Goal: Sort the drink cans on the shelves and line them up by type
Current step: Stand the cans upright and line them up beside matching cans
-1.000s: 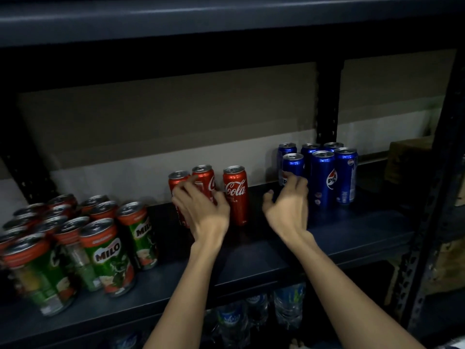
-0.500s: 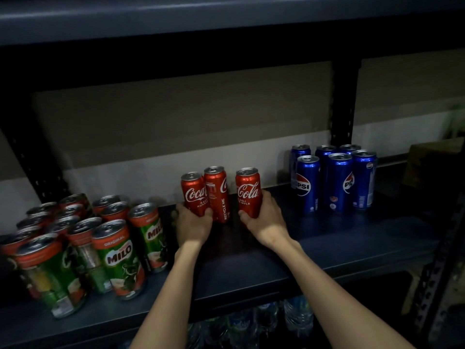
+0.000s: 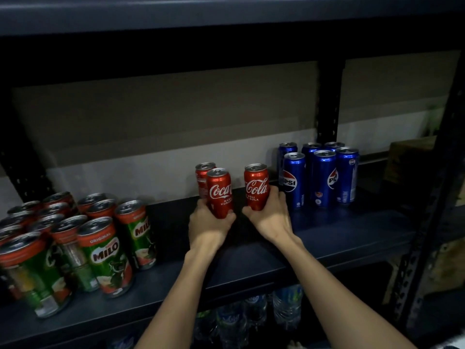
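Red cola cans sit at the middle of the frame on the dark shelf point(image 3: 327, 238). The left hand point(image 3: 208, 227) grips the near red can point(image 3: 219, 192) low on its body, fingers curled round it from behind and the thumb at its lower right. A second red can point(image 3: 203, 178) stands just behind and to the left of that one, partly hidden; whether the left hand's fingers also touch it cannot be told. The right hand point(image 3: 270, 217) grips the third red can point(image 3: 256, 187) at its lower part, thumb at the front left and fingers wrapped round the right side. A clear gap lies between the two held cans. Just right of the right hand stands a cluster of blue cans point(image 3: 324, 177), upright in two close rows, the nearest one beside the right hand's fingers. At the lower left of the frame a crowd of green cans point(image 3: 105, 255) with red tops stands packed together near the shelf's front edge, well apart from the red ones. Below the shelf, at the bottom centre, the tops of plastic water bottles point(image 3: 286, 306) show in the dark. A cardboard box point(image 3: 410, 157) sits at the far right, behind the perforated metal upright point(image 3: 425, 238).
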